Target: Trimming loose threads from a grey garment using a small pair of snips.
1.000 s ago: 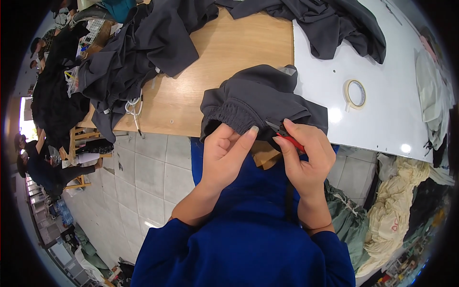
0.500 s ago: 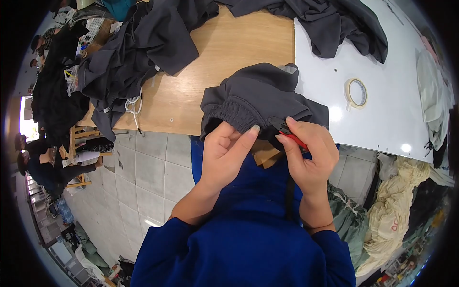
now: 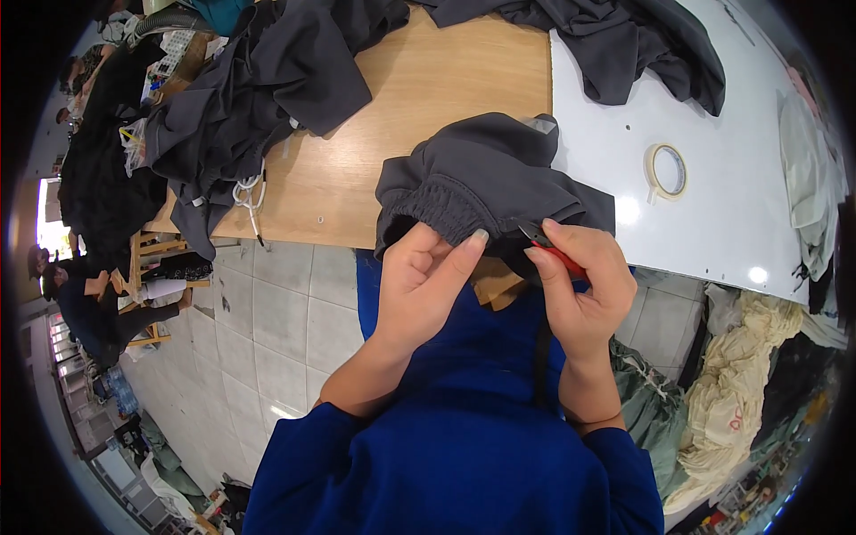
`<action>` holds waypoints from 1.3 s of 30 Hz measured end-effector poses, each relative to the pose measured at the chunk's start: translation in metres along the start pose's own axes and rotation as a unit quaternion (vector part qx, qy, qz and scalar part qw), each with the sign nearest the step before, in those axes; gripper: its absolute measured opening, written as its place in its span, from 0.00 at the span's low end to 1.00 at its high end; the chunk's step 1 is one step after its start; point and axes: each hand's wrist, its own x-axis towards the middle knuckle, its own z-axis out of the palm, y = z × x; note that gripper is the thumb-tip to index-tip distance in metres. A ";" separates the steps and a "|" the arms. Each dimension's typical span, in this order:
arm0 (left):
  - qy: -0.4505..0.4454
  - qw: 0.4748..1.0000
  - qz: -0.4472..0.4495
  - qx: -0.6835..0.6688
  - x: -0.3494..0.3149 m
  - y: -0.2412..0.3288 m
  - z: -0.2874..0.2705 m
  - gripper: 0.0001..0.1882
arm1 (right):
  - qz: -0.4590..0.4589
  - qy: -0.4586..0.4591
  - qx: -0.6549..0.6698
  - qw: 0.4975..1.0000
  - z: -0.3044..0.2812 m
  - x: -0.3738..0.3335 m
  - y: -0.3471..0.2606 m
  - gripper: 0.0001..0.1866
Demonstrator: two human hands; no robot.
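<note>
A dark grey garment with a gathered elastic waistband lies bunched at the table's near edge. My left hand is closed on the lower edge of that waistband, its thumb on top and the other fingers partly inside the opening. Between the thumb and fingers of my right hand is a pair of thread snips with red handles and dark blades. The blades point up and left at the fabric just right of the waistband. I cannot tell whether their tips touch the cloth.
More dark grey garments are heaped at the left, with a white cord hanging off. Another grey garment lies at the back right. A tape roll rests on the white tabletop. A person sits far left.
My right hand has shifted slightly right with the snips, drawing the blades a little back from the waistband. The left hand keeps its hold nearly in place.
</note>
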 end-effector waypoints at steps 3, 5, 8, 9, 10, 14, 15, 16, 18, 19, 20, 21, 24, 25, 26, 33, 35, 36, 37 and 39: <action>-0.004 1.000 -0.005 -0.014 0.000 -0.001 -0.002 0.16 | 0.086 -0.003 0.078 0.993 -0.001 -0.009 0.002 0.13; 0.009 1.000 0.001 -0.018 0.000 -0.002 -0.002 0.19 | 0.154 0.021 0.138 0.978 -0.001 -0.014 0.004 0.18; 0.057 0.991 0.023 -0.121 0.005 -0.005 -0.002 0.24 | 0.205 0.017 0.210 0.956 0.000 -0.010 0.003 0.29; 0.057 0.991 0.023 -0.121 0.008 -0.007 -0.008 0.24 | 0.206 0.017 0.210 0.956 0.001 -0.010 0.005 0.29; 0.053 0.991 0.013 -0.126 0.011 -0.010 -0.020 0.25 | 0.236 -0.033 0.177 0.955 0.002 -0.013 0.009 0.31; 0.072 0.982 -0.013 -0.173 0.026 -0.004 -0.054 0.25 | 0.249 -0.218 -0.001 0.944 0.006 -0.025 0.027 0.32; 0.072 0.982 -0.015 -0.172 0.026 -0.004 -0.065 0.25 | 0.265 -0.232 -0.037 0.935 0.007 -0.028 0.028 0.27; 0.072 0.981 -0.014 -0.178 0.023 -0.002 -0.077 0.23 | 0.264 -0.235 -0.033 0.935 0.011 -0.035 0.033 0.27; 0.066 0.980 -0.016 -0.186 0.024 0.002 -0.090 0.22 | 0.185 -0.143 -0.045 0.971 0.018 -0.053 0.049 0.22; 0.100 0.983 -0.039 -0.146 0.023 0.005 -0.096 0.24 | 0.183 -0.109 -0.038 0.976 0.021 -0.051 0.049 0.19; 0.133 0.983 -0.062 -0.107 0.023 0.007 -0.098 0.26 | 0.184 -0.109 -0.038 0.976 0.022 -0.051 0.050 0.19; 0.134 0.983 -0.062 -0.106 0.022 0.005 -0.097 0.26 | 0.161 -0.093 -0.032 0.982 0.022 -0.050 0.051 0.19; 0.303 0.942 0.017 0.143 0.019 -0.011 -0.097 0.35 | 0.126 -0.065 -0.029 0.989 0.025 -0.048 0.050 0.19; 0.312 0.894 0.158 0.280 0.014 -0.020 -0.100 0.37 | 0.116 -0.051 -0.034 0.991 0.025 -0.048 0.050 0.18; 0.313 0.805 0.294 0.409 0.006 -0.020 -0.096 0.40 | 0.116 -0.052 -0.031 0.991 0.025 -0.049 0.049 0.18; -0.020 0.984 -0.108 0.141 0.016 -0.032 -0.036 0.09 | -0.014 -0.083 -0.016 0.996 0.028 -0.052 0.043 0.22; -0.020 0.982 -0.131 0.135 0.026 -0.040 -0.035 0.07 | -0.038 -0.115 -0.007 0.993 0.029 -0.054 0.041 0.22; -0.014 0.979 -0.126 0.161 0.028 -0.042 -0.035 0.06 | -0.036 -0.113 -0.010 0.993 0.031 -0.054 0.038 0.22; -0.008 0.975 -0.121 0.187 0.029 -0.045 -0.035 0.06 | -0.013 -0.118 0.013 0.993 0.031 -0.055 0.036 0.22; -0.002 0.980 -0.104 0.169 0.029 -0.050 -0.038 0.06 | 0.035 -0.181 0.045 0.982 0.020 -0.058 0.039 0.22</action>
